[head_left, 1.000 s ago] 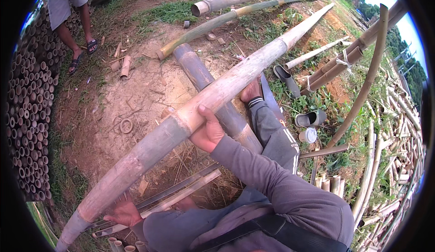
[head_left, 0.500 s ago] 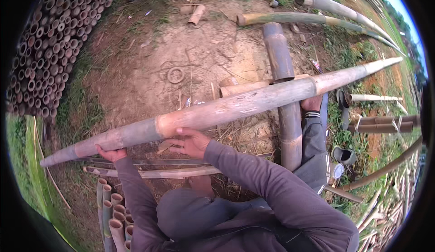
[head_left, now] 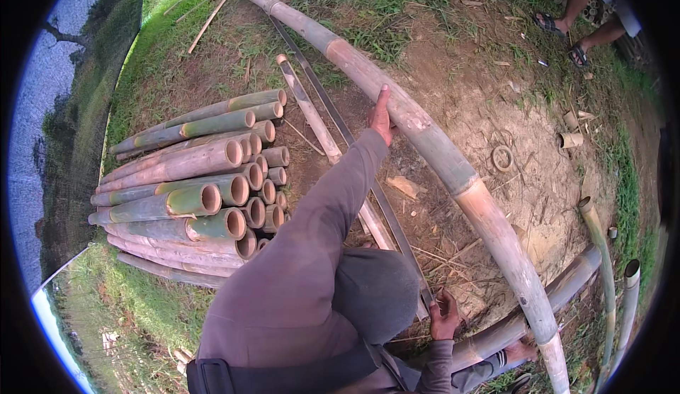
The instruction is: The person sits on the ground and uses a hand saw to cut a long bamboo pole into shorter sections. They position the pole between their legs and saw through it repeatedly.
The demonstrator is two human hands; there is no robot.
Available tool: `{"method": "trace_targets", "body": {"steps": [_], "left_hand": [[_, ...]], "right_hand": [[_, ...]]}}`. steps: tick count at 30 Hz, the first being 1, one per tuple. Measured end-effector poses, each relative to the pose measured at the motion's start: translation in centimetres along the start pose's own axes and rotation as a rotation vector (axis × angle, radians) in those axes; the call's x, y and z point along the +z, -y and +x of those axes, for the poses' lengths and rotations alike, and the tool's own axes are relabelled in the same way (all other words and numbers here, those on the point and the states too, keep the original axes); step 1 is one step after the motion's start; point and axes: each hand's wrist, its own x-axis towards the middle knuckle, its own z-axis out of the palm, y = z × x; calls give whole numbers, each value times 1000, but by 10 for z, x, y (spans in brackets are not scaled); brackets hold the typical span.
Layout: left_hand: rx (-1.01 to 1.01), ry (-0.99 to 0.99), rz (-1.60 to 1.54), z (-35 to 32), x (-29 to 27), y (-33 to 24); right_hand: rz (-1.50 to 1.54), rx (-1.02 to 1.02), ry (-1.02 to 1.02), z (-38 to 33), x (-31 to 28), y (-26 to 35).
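Observation:
A long, thick bamboo pole [head_left: 425, 135] runs from the far left down to the lower right. My left hand [head_left: 381, 117] grips its near side, thumb up along the surface and the other fingers mostly hidden beneath. Toward its lower right end the pole crosses over a darker bamboo log [head_left: 570, 280] on the ground. My right hand [head_left: 444, 316] is off the pole, palm up with fingers loosely bent and apart, seemingly holding nothing. Beside it lies the near end of a long, dark, narrow strip [head_left: 386, 203].
Cut bamboo lengths [head_left: 205, 156] form a stack at the left. A thinner bamboo piece [head_left: 309, 107] lies by the strip. A bamboo ring [head_left: 502, 158] rests on the soil. Another person's sandalled feet [head_left: 567, 36] stand far right. More poles [head_left: 627, 302] lie lower right.
My view has swung left, bringing the stack of cut bamboo into full sight. My left hand stays on the pole. My right hand has drawn back from beside the pole toward my body.

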Motion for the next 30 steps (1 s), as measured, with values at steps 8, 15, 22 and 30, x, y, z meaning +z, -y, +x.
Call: {"method": "trace_targets", "body": {"steps": [8, 15, 22, 30], "left_hand": [[472, -263, 1300, -71, -92, 73], [218, -435, 1283, -64, -104, 61], [58, -505, 1285, -40, -118, 43], [124, -426, 461, -24, -144, 24]], "right_hand": [[-826, -16, -182, -34, 57, -10], [-754, 14, -186, -10, 49, -23], [-525, -245, -105, -24, 41, -21], [-523, -279, -218, -35, 30, -5]]}}
